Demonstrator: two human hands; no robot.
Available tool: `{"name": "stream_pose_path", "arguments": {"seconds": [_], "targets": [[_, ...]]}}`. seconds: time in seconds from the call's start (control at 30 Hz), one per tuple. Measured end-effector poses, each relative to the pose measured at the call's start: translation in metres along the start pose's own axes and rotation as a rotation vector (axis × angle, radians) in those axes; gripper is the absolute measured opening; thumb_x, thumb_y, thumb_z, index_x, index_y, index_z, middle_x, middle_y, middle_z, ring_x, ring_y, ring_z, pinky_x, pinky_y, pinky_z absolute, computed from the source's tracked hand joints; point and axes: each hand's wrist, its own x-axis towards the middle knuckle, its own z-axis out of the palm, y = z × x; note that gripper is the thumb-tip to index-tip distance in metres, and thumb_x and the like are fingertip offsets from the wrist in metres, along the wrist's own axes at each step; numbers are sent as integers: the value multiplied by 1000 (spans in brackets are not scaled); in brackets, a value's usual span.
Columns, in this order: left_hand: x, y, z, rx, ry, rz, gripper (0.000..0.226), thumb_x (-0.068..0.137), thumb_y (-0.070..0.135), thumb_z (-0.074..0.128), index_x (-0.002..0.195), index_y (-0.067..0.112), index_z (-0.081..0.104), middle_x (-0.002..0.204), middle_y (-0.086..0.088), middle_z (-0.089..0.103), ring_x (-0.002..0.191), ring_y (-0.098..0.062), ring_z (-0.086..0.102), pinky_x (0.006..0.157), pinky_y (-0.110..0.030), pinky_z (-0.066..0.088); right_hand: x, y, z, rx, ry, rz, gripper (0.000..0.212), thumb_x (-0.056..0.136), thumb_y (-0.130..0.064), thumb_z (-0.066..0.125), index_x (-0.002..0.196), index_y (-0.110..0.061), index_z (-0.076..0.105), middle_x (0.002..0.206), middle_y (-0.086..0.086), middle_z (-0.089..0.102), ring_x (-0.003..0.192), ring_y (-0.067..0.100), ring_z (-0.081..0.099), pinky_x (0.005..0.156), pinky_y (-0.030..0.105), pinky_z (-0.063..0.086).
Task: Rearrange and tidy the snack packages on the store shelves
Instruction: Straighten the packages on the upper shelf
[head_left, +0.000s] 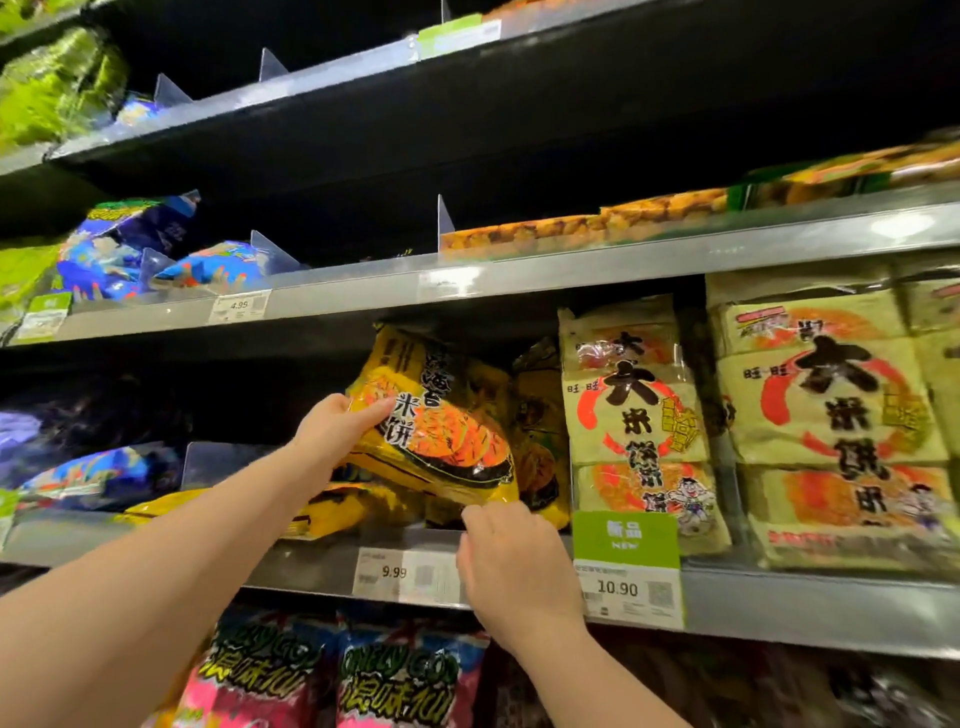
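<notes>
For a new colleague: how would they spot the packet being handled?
Find the grey shelf rail with the white 9.99 price tag. Above it, left of upright beige cracker packs, a yellow plastic packet picturing orange crackers tilts, gripped by the left hand.

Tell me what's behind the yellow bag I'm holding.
Another yellow bag stands behind it, beside the beige packs. Anything deeper is covered by the held bag.

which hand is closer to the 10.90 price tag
Right. The right hand is just left of the 10.90 tag, pinching the bottom edge of the yellow bag. The left hand grips the bag's left side, higher and farther left.
</notes>
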Motion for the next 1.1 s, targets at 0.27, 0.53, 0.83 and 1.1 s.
{"name": "stream_pose_path", "arguments": {"seconds": [0.27, 0.53, 0.83, 1.1], "targets": [[-18, -2, 13, 344, 36, 180, 39, 85, 45, 61, 111, 18, 51, 103, -2, 61, 89, -17, 60, 70, -29, 49, -5, 0, 5, 1, -2, 54, 23, 80, -31, 42, 79, -22, 63, 78, -1, 58, 68, 22, 57, 51, 32, 45], [-25, -16, 20, 838, 141, 222, 62, 83, 61, 52, 122, 12, 49, 125, -10, 43, 111, -26, 49, 87, -37, 45, -3, -1, 5, -37, -16, 29, 35, 84, -31, 34, 65, -21, 61, 68, -3, 59, 64, 21, 57, 51, 34, 44], [-29, -10, 50, 1379, 233, 277, 64, 86, 56, 52, 124, 5, 49, 113, -7, 53, 99, -23, 56, 74, -33, 44, 0, -2, 6, -51, -15, 52, 35, 82, -34, 35, 58, -23, 57, 56, -4, 56, 54, 21, 54, 49, 31, 41], [-29, -33, 68, 1179, -60, 253, 77, 89, 35, 59, 148, 32, 9, 137, -19, 40, 107, -30, 59, 82, -36, 52, 1, -2, 7, -51, -5, 57, 36, 83, -35, 34, 58, -23, 57, 54, -5, 57, 51, 19, 53, 50, 30, 41]]}}
